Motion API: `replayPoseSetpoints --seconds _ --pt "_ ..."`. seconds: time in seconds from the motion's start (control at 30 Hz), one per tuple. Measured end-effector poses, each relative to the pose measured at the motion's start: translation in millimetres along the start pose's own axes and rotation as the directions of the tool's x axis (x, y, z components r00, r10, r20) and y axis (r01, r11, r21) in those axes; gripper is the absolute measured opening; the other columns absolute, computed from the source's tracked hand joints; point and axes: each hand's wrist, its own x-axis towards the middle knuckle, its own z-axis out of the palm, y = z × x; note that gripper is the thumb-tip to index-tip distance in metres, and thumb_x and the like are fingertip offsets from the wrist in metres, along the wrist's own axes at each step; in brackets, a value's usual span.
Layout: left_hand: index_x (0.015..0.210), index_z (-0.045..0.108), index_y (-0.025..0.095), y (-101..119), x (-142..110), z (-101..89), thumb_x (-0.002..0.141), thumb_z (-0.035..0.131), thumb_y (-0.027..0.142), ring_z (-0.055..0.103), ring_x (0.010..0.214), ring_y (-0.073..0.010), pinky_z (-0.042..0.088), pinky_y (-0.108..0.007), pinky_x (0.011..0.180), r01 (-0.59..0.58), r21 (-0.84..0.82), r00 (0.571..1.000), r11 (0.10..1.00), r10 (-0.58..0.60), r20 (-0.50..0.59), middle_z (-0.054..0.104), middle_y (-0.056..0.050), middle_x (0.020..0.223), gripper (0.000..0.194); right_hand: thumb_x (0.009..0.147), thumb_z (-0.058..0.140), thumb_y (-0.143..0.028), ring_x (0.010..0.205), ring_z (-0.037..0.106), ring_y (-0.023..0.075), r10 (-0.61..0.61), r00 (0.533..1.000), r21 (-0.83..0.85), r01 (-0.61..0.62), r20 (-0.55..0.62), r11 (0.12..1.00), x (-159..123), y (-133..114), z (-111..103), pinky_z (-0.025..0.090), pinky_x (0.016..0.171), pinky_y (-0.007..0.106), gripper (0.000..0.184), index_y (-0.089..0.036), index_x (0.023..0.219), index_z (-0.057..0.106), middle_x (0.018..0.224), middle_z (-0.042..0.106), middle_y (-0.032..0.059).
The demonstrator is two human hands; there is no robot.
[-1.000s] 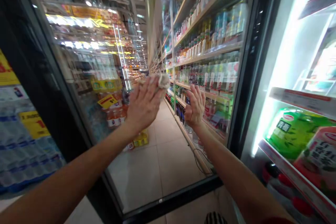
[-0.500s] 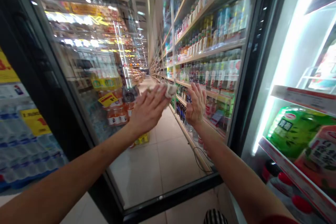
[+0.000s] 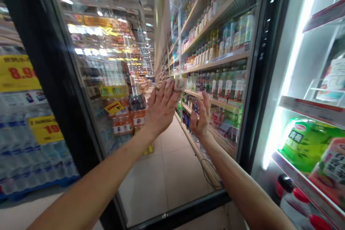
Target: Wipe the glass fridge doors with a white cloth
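My left hand (image 3: pixel 162 109) lies flat against the glass door (image 3: pixel 142 183), its fingers pointing up. Under its fingers a crumpled pale cloth (image 3: pixel 179 84) is pressed to the pane, mostly hidden by the hand. To the right, my right hand (image 3: pixel 201 116) is raised at the glass with its fingers stretched and the thumb apart. It holds nothing. Whether its edge touches the pane I cannot tell. The door has a black frame (image 3: pixel 250 107) and stands open beside the lit cooler.
At right are cooler shelves (image 3: pixel 312 104) with green packs (image 3: pixel 302 142) and red-capped bottles (image 3: pixel 299 205). Packed water bottles (image 3: pixel 29 154) with yellow price signs (image 3: pixel 45 129) stand at left. Bottle shelves and an aisle show in the glass.
My left hand has slid up and to the right over the glass with the cloth. My right hand has turned more edge-on and stays about where it was. The view has shifted slightly.
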Motion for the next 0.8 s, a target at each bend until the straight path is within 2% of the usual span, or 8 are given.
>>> replayPoseSetpoints --seconds 0.1,0.2,0.37,0.53,0.6,0.67,0.73,0.8 --pt "0.141 0.016 0.016 8.7 -23.5 -1.7 0.084 0.042 0.021 0.012 0.138 -0.0215 0.016 -0.045 0.112 -0.086 -0.122 0.996 0.989 0.086 -0.003 0.031 -0.011 0.144 0.064 0.088 0.028 -0.021 0.136 0.028 0.0186 -0.016 0.996 0.122 0.004 0.093 0.992 7.7 -23.7 9.1 0.035 0.107 0.043 0.055 -0.023 0.141 0.016 0.146 0.030 0.0073" --pt "0.142 0.008 0.022 -1.9 -49.1 -15.5 0.082 0.045 0.022 0.019 0.137 -0.0242 0.023 -0.049 0.110 -0.173 -0.238 0.985 0.956 0.172 -0.024 0.026 -0.009 0.147 0.071 0.088 0.028 -0.025 0.138 0.021 0.0192 0.043 0.986 0.021 -0.047 0.164 0.999 14.5 -46.9 18.1 0.032 0.109 0.041 0.053 -0.018 0.140 0.021 0.145 0.029 0.0098" --pt "0.141 0.016 0.028 -18.1 -69.8 -29.2 0.084 0.043 0.022 0.021 0.136 -0.0235 0.018 -0.046 0.113 -0.077 -0.218 0.982 0.973 0.036 -0.184 0.015 0.001 0.151 0.064 0.084 0.046 -0.042 0.140 0.011 0.0264 0.195 0.959 -0.267 -0.137 0.207 0.954 20.5 -76.6 35.3 0.024 0.109 0.049 0.049 -0.027 0.130 0.042 0.147 0.025 0.0076" --pt "0.140 0.022 0.025 -7.3 -64.3 -23.7 0.086 0.044 0.030 0.020 0.136 -0.0228 0.014 -0.044 0.114 -0.012 -0.091 0.994 0.996 0.003 -0.106 0.021 -0.003 0.149 0.058 0.087 0.041 -0.031 0.138 0.020 0.0224 0.081 0.973 -0.343 -0.003 0.216 0.940 -6.5 -12.7 -0.8 0.019 0.110 0.051 0.042 -0.031 0.128 0.044 0.145 0.033 0.0053" --pt "0.139 0.026 0.023 -2.0 -61.0 -19.8 0.085 0.048 0.031 0.020 0.136 -0.0212 0.012 -0.046 0.113 0.006 -0.029 0.997 1.000 -0.008 -0.071 0.029 -0.008 0.145 0.058 0.088 0.037 -0.028 0.137 0.024 0.0245 0.191 0.979 -0.424 -0.145 0.066 0.894 -20.0 38.5 -29.0 0.021 0.107 0.055 0.043 -0.030 0.131 0.041 0.144 0.033 0.0079" --pt "0.137 0.030 0.022 1.7 -58.5 -16.0 0.085 0.049 0.031 0.020 0.136 -0.0214 0.010 -0.047 0.113 0.039 0.026 0.999 0.999 -0.038 -0.034 0.034 -0.009 0.142 0.056 0.089 0.034 -0.028 0.135 0.027 0.0284 0.343 0.921 -0.428 -0.391 -0.186 0.815 -25.5 76.8 -46.4 0.025 0.103 0.060 0.045 -0.025 0.133 0.040 0.143 0.033 0.0129" --pt "0.136 0.032 0.021 2.7 -57.6 -13.2 0.085 0.050 0.031 0.019 0.136 -0.0217 0.008 -0.046 0.113 0.054 0.066 0.998 0.996 -0.052 -0.022 0.036 -0.009 0.141 0.055 0.089 0.032 -0.027 0.135 0.025 0.0305 0.396 0.872 -0.393 -0.485 -0.289 0.781 -23.8 80.9 -44.5 0.026 0.101 0.061 0.045 -0.023 0.134 0.039 0.144 0.030 0.0155" --pt "0.137 0.032 0.022 0.6 -58.4 -12.0 0.085 0.051 0.031 0.019 0.137 -0.0216 0.008 -0.046 0.112 0.049 0.076 0.999 0.996 -0.047 -0.026 0.034 -0.009 0.142 0.056 0.089 0.035 -0.028 0.137 0.021 0.0298 0.341 0.918 -0.393 -0.396 -0.204 0.830 -21.4 48.8 -25.8 0.026 0.103 0.059 0.046 -0.023 0.134 0.038 0.147 0.025 0.0143"
